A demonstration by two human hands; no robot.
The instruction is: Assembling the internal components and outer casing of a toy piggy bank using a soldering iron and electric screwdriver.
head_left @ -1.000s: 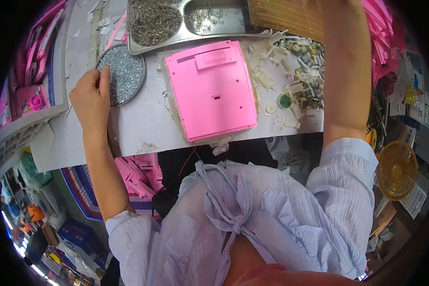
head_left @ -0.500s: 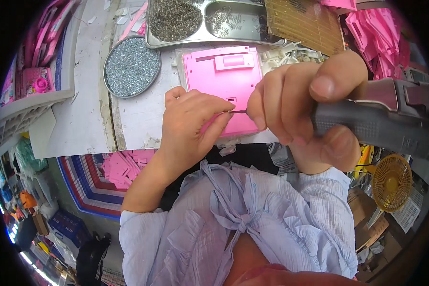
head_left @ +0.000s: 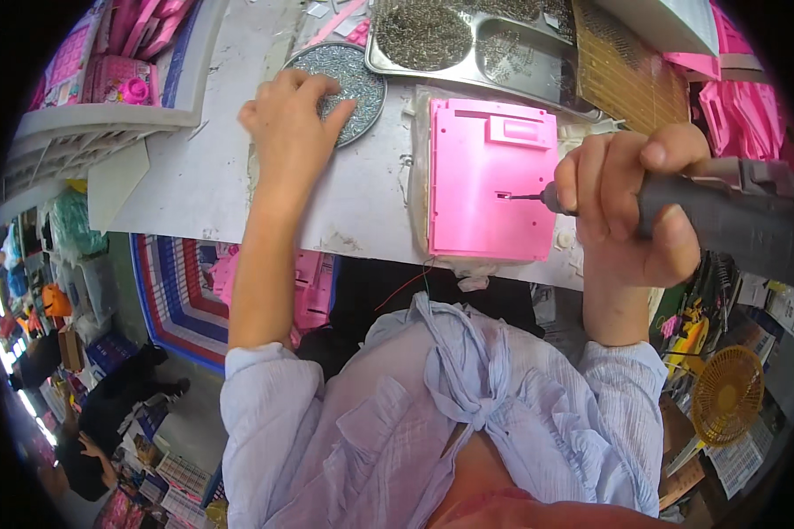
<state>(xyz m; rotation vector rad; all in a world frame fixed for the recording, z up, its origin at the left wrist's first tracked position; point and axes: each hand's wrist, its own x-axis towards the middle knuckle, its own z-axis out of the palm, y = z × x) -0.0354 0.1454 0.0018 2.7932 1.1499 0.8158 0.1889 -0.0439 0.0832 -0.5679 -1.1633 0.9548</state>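
Left hand (head_left: 293, 123): over round dish (head_left: 385, 95) of screws (head_left: 348, 72), fingers bent and spread, thumb clear of index.
Right hand (head_left: 622, 194): wrapped round dark screwdriver (head_left: 723, 207), bit pointing left at slot of pink panel (head_left: 468, 176); contact unclear.
Versus half a second ago: left hand gone from bit to dish.
Pink panel: flat, near edge of white table (head_left: 357, 207).
Around: metal tray (head_left: 538, 84) beyond; striped basket (head_left: 163, 304) lower left; yellow fan (head_left: 726, 396) right.
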